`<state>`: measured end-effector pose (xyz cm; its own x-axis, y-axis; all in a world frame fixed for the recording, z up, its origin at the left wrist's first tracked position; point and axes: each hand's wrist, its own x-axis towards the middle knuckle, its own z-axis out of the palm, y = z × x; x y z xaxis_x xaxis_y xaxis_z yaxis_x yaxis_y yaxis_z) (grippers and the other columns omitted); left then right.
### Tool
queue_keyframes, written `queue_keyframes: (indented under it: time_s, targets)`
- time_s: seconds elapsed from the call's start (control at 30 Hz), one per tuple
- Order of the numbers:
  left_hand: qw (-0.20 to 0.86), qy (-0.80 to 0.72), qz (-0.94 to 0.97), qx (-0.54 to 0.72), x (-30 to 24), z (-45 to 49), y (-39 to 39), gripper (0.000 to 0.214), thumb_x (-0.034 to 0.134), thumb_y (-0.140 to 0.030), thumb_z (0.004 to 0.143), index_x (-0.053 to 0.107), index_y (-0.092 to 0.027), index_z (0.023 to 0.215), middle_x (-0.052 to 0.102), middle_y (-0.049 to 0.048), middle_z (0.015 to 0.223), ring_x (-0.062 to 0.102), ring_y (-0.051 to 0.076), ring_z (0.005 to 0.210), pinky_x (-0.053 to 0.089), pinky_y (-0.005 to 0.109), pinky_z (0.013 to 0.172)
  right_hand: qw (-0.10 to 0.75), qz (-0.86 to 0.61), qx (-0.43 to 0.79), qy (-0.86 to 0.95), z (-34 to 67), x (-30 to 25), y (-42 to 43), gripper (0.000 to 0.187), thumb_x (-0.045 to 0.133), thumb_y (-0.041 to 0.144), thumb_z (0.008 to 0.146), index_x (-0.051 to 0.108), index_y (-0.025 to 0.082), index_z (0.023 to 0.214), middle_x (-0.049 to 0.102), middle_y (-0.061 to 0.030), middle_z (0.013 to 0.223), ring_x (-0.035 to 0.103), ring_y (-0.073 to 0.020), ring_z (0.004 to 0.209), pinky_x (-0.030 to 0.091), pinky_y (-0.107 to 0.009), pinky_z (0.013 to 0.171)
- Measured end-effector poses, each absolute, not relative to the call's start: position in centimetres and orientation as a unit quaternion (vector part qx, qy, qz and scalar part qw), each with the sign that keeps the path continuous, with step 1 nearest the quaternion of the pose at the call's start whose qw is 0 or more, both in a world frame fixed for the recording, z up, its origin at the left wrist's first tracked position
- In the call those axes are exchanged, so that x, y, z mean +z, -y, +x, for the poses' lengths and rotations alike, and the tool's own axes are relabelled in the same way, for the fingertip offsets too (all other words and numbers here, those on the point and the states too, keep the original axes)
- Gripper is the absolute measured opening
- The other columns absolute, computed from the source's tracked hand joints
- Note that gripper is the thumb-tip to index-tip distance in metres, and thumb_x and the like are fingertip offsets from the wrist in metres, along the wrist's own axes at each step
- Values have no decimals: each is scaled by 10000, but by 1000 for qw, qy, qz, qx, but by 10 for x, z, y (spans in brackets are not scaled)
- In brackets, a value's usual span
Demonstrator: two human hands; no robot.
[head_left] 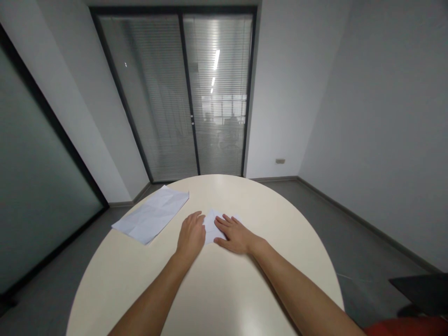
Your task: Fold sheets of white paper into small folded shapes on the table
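A small folded sheet of white paper [210, 226] lies on the pale round table [224, 280], with crease lines showing on it. My right hand [235, 234] presses flat over its right part, fingers spread, hiding much of that side. At the paper's left edge rests my left hand [191, 235], fingers bent loosely with a gap between thumb and forefinger; whether the fingertips touch the paper is hard to make out. To the left lies a larger creased white sheet [152, 215], apart from both hands.
The table's curved far edge faces a glazed double door [175, 93] with blinds. Grey-white walls [385, 116] stand to the right, a frosted glass panel [38, 177] to the left. At the lower right are a dark flat object [423, 291] and something red [406, 326].
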<state>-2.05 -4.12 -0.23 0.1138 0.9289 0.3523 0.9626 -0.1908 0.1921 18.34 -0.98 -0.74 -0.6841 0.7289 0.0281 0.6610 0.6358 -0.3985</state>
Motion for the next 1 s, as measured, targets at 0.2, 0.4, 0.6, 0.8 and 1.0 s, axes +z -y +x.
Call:
queue_keyframes:
  time_s: [0.2, 0.4, 0.6, 0.8, 1.0]
  targets:
    - [-74, 525, -829, -178, -21, -9, 43, 502, 351, -210, 1008, 465, -151, 1493, 477, 131, 1560, 435, 225, 1448, 345, 425, 1214, 88, -412, 164, 892, 183, -13, 7, 707, 392, 523, 1008, 275, 180, 1615, 217, -105, 1672, 141, -323, 1559, 124, -535, 1260]
    - [-76, 554, -823, -97, -22, -11, 48, 531, 304, -373, 1047, 402, -242, 1553, 309, 71, 1664, 241, 303, 1546, 214, 561, 1241, 70, -454, 151, 875, 186, -17, 2, 679, 295, 436, 1031, 252, 81, 1609, 168, -144, 1675, 119, -305, 1563, 132, -511, 1263]
    - [-62, 575, -812, -76, -24, -11, 49, 585, 274, -499, 1049, 347, -269, 1582, 235, 82, 1683, 172, 333, 1562, 182, 604, 1228, 83, -457, 140, 874, 188, -19, 2, 668, 287, 426, 1038, 272, 64, 1599, 183, -177, 1664, 154, -311, 1557, 176, -525, 1252]
    - [-26, 615, -786, -65, -23, -9, 50, 630, 297, -449, 1047, 355, -98, 1566, 252, 191, 1654, 220, 336, 1548, 228, 552, 1231, 92, -455, 138, 875, 189, -22, 1, 672, 313, 446, 1035, 281, 86, 1601, 184, -169, 1664, 159, -315, 1556, 171, -529, 1252]
    - [-29, 534, -839, -100, -17, -6, 51, 541, 318, -378, 1051, 453, -136, 1516, 359, 129, 1628, 311, 275, 1523, 293, 466, 1231, 87, -452, 139, 877, 190, -20, 1, 682, 309, 453, 1035, 273, 75, 1602, 186, -168, 1667, 151, -317, 1557, 160, -523, 1254]
